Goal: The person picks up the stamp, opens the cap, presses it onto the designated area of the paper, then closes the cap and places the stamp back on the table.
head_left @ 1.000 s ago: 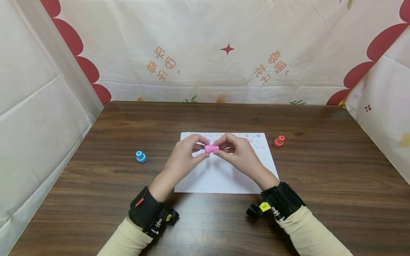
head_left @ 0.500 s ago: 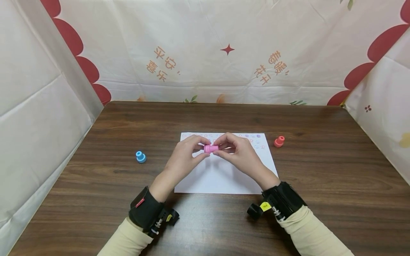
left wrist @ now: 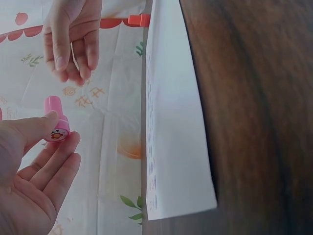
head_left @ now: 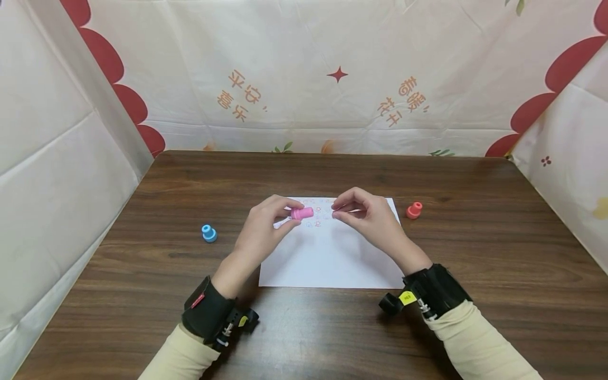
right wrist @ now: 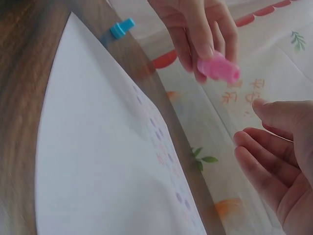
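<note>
My left hand (head_left: 260,228) pinches a small pink toy stamp (head_left: 304,213) by its wide end, between thumb and fingers, above the sheet of paper (head_left: 328,261). Its narrow handle points right, toward my other hand. A small coloured picture shows on the wide end of the pink stamp (left wrist: 57,133) in the left wrist view. To the right, my right hand (head_left: 375,221) hovers apart from the stamp, holding nothing, its fingers loosely bent. Rows of small red and purple prints (head_left: 317,224) run along the far part of the paper.
A blue stamp (head_left: 209,233) stands on the brown table (head_left: 157,274) left of the paper. To the right of the sheet is a red stamp (head_left: 414,210). A pale patterned cloth (head_left: 304,105) hangs behind the table and along its sides.
Both hands were on the pink stamp earlier. My right hand has let go and moved right, while my left hand has shifted slightly left with the stamp.
</note>
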A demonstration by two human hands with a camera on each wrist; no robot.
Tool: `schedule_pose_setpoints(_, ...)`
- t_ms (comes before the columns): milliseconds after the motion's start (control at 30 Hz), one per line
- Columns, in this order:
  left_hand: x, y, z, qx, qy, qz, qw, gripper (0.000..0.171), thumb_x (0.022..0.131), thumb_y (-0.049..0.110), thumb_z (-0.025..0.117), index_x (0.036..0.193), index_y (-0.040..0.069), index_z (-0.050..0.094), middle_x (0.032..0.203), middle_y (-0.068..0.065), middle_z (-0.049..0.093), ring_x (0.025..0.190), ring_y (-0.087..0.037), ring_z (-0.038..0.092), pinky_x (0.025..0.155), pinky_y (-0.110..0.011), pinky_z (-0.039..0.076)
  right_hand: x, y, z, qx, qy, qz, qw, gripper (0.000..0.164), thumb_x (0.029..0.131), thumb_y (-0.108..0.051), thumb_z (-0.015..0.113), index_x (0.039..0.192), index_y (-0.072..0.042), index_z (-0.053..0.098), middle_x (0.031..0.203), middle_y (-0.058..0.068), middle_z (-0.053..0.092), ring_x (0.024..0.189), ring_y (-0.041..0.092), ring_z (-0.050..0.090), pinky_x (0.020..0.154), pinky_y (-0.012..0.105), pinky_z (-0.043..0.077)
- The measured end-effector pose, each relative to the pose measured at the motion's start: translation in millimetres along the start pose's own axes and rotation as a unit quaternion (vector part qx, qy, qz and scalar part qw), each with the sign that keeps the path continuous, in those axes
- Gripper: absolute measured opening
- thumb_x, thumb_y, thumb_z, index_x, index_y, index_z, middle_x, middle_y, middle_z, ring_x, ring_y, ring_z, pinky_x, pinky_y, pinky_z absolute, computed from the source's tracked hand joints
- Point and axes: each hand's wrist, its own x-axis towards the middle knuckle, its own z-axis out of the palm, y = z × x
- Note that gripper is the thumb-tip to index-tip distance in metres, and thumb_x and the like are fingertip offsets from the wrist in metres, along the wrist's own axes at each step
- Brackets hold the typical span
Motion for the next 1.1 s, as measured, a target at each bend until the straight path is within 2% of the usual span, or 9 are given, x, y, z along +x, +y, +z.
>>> schedule_pose_setpoints(100, -0.1, -2.1, -3.4, -0.003, 0.009, -0.006, 0.9999, 0.030, 0.080, 0.012, 0.076, 0.108, 0.011, 0.068, 0.105, -0.006, 0.067, 0.092, -0.020, 0.068, 0.081, -0.037, 0.060, 0, 4, -8, -0.012, 0.011, 0.005, 1.000, 0.022, 0.081, -0.011, 0.075, 0.101, -0.007, 0.066, 0.096, 0.009, 0.073, 0.086, 0.016, 0.068, 0.078, 0.043, 0.060)
schedule_pose_setpoints(167, -0.8, -4.0, -5.6, -0.002, 0.014, -0.012, 0.9998, 0.030, 0.081, 0.015, 0.076, 0.109, 0.011, 0.068, 0.106, -0.006, 0.067, 0.093, -0.018, 0.068, 0.081, -0.036, 0.060, -1, 6, -13, -0.026, 0.020, 0.008, 0.999, 0.022, 0.081, -0.011, 0.075, 0.101, -0.007, 0.066, 0.097, 0.009, 0.073, 0.086, 0.016, 0.067, 0.078, 0.039, 0.060)
schedule_pose_setpoints(333, -2.4, -9.1, -12.1, -0.017, 0.023, -0.017, 0.9995, 0.030, 0.082, 0.014, 0.075, 0.110, 0.010, 0.066, 0.108, -0.007, 0.066, 0.093, -0.019, 0.068, 0.081, -0.037, 0.060, -3, 13, -22, -0.051, 0.040, 0.012, 0.998, 0.021, 0.081, -0.009, 0.075, 0.100, -0.007, 0.066, 0.095, 0.008, 0.072, 0.084, 0.013, 0.067, 0.074, 0.012, 0.055)
schedule_pose_setpoints(433, -2.9, -12.2, -16.8, -0.020, 0.030, -0.015, 0.9992, 0.030, 0.082, 0.013, 0.074, 0.110, 0.008, 0.065, 0.108, -0.008, 0.066, 0.095, -0.019, 0.068, 0.082, -0.038, 0.059, -5, 18, -26, -0.062, 0.049, 0.016, 0.997, 0.021, 0.081, -0.009, 0.075, 0.100, -0.008, 0.066, 0.094, 0.006, 0.072, 0.084, 0.011, 0.066, 0.071, 0.003, 0.050)
schedule_pose_setpoints(567, -3.9, -17.2, -23.4, -0.024, 0.039, -0.016, 0.9988, 0.030, 0.082, 0.011, 0.074, 0.110, 0.006, 0.064, 0.108, -0.010, 0.066, 0.097, -0.019, 0.067, 0.083, -0.039, 0.059, -8, 23, -32, -0.080, 0.058, 0.031, 0.995, 0.021, 0.082, -0.008, 0.075, 0.100, -0.009, 0.065, 0.094, 0.004, 0.072, 0.084, 0.010, 0.066, 0.071, 0.001, 0.048)
schedule_pose_setpoints(733, -6.5, -25.1, -32.4, -0.032, 0.049, -0.014, 0.9982, 0.031, 0.082, 0.008, 0.074, 0.109, 0.003, 0.061, 0.107, -0.012, 0.067, 0.098, -0.021, 0.067, 0.084, -0.041, 0.059, -13, 29, -41, -0.099, 0.067, 0.039, 0.992, 0.021, 0.083, -0.009, 0.074, 0.101, -0.007, 0.065, 0.095, 0.007, 0.072, 0.086, 0.014, 0.066, 0.071, 0.001, 0.047)
schedule_pose_setpoints(967, -13.0, -34.4, -48.6, -0.013, 0.062, -0.031, 0.9975, 0.033, 0.082, 0.011, 0.075, 0.108, 0.004, 0.057, 0.105, -0.014, 0.069, 0.099, -0.022, 0.067, 0.085, -0.044, 0.058, -18, 42, -53, -0.131, 0.086, 0.031, 0.987, 0.018, 0.083, -0.008, 0.073, 0.099, -0.007, 0.065, 0.092, 0.006, 0.073, 0.080, 0.011, 0.065, 0.068, 0.000, 0.044)
schedule_pose_setpoints(1100, -15.9, -40.4, -58.2, -0.006, 0.070, -0.032, 0.9970, 0.034, 0.081, 0.010, 0.075, 0.108, 0.004, 0.056, 0.105, -0.015, 0.069, 0.098, -0.024, 0.067, 0.085, -0.047, 0.058, -20, 49, -61, -0.143, 0.094, 0.035, 0.985, 0.018, 0.084, -0.009, 0.073, 0.100, -0.006, 0.065, 0.091, 0.008, 0.073, 0.078, 0.013, 0.065, 0.067, -0.002, 0.043)
